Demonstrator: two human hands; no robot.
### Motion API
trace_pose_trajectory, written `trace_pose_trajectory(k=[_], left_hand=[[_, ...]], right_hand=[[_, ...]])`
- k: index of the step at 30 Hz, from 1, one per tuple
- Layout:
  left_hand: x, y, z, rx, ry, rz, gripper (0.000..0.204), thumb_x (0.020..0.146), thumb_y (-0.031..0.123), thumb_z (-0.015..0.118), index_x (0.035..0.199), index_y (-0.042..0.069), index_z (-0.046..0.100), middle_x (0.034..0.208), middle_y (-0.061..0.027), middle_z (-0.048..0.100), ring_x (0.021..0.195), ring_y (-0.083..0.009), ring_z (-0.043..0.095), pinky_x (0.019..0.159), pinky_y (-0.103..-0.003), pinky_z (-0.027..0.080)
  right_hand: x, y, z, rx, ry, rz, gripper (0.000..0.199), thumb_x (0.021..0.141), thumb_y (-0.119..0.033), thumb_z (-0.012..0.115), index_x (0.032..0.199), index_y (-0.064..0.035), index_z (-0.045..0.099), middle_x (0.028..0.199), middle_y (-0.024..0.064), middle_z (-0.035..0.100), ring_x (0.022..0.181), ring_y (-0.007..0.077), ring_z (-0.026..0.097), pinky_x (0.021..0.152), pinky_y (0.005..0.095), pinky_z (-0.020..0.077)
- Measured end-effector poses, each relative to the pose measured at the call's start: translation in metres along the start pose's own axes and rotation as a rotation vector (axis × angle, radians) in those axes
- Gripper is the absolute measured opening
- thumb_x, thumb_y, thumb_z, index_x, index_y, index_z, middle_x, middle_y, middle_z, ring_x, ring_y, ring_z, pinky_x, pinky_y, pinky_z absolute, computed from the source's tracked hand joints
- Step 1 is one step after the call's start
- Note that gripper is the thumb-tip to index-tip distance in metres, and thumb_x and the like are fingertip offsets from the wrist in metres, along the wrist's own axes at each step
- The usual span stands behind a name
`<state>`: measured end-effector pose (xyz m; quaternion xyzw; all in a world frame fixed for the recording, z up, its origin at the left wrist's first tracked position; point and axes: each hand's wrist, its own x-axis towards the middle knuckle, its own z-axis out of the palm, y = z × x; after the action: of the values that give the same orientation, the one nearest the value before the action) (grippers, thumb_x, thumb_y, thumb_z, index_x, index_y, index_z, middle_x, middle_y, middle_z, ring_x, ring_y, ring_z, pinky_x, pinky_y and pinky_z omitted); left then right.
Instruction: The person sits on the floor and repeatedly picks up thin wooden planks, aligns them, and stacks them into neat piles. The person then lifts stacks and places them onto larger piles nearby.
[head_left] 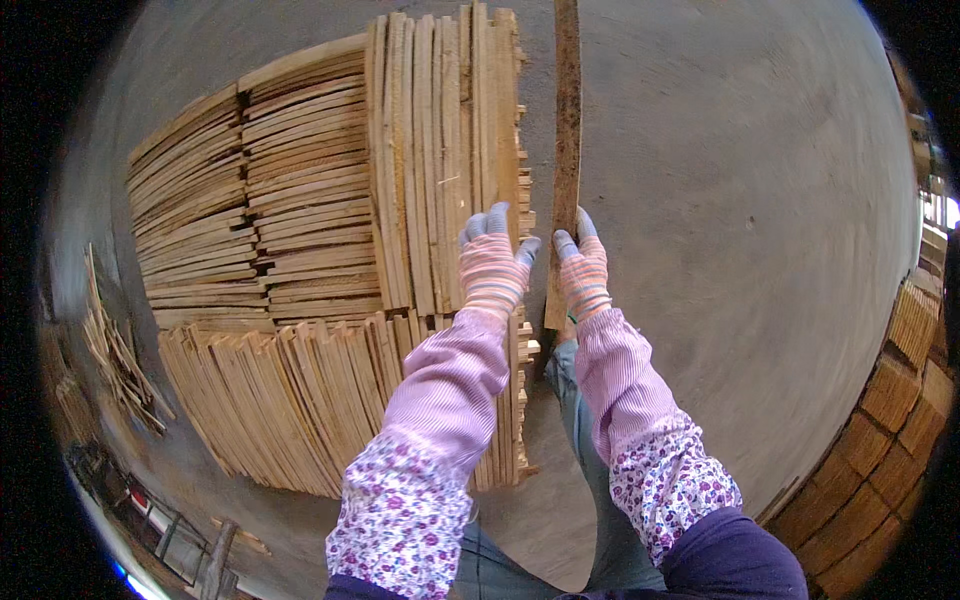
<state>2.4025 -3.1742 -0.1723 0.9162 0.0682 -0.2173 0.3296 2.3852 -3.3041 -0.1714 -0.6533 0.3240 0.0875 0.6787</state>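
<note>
My right hand is closed around a long, narrow wooden board, darker and rougher than the stacked ones. The board stretches away from me, just to the right of a big stack of pale wooden slats. Over the right edge of that stack is my left hand, its fingers stretched out and its thumb apart. It seems to rest on the outermost slats, though contact is hard to make out. Both hands wear striped knit gloves with grey fingertips.
The stack has blocks laid crosswise and a near row running lengthwise. Loose thin sticks lie on the concrete floor at left. More stacked brown wood stands at lower right. My legs are close to the stack.
</note>
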Motion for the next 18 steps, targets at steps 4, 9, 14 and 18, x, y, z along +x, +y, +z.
trace_pose_trajectory(k=[4,9,14,18], left_hand=[[0.021,0.021,0.039,0.385,-0.169,-0.078,0.086,0.077,0.052,0.076,0.145,0.014,0.038,0.14,-0.0205,0.044,0.131,-0.0416,0.043,0.109,-0.05,0.037],[0.018,0.005,0.069,0.412,-0.14,-0.047,0.081,0.079,0.04,0.076,0.145,0.013,0.036,0.138,-0.0202,0.044,0.129,-0.0413,0.045,0.11,-0.05,0.036],[0.013,0.009,0.062,0.251,-0.064,-0.073,0.081,0.076,0.024,0.08,0.143,0.013,0.037,0.133,-0.0203,0.049,0.122,-0.0383,0.051,0.105,-0.046,0.042],[0.012,0.005,0.058,0.07,-0.011,-0.12,0.077,0.076,0.015,0.075,0.144,0.01,0.039,0.135,-0.0224,0.049,0.122,-0.0402,0.052,0.104,-0.046,0.044]], right_hand=[[0.024,-0.002,-0.02,-0.134,0.042,0.076,0.047,0.097,-0.008,0.054,0.143,-0.0042,0.046,0.128,0.0108,0.059,0.113,0.0197,0.056,0.097,0.0312,0.0448],[0.056,0.029,-0.034,-0.221,0.008,-0.016,0.046,0.097,-0.006,0.051,0.142,-0.0085,0.047,0.129,0.0139,0.062,0.117,0.0234,0.058,0.101,0.0329,0.0428],[0.061,0.038,-0.028,-0.152,-0.054,-0.02,0.051,0.097,-0.003,0.049,0.147,-0.0083,0.04,0.139,0.0158,0.054,0.126,0.0242,0.051,0.107,0.0331,0.0384],[0.071,0.05,-0.016,-0.176,-0.053,-0.049,0.054,0.097,-0.001,0.049,0.149,-0.0093,0.037,0.14,0.016,0.054,0.128,0.0248,0.05,0.108,0.0337,0.0377]])
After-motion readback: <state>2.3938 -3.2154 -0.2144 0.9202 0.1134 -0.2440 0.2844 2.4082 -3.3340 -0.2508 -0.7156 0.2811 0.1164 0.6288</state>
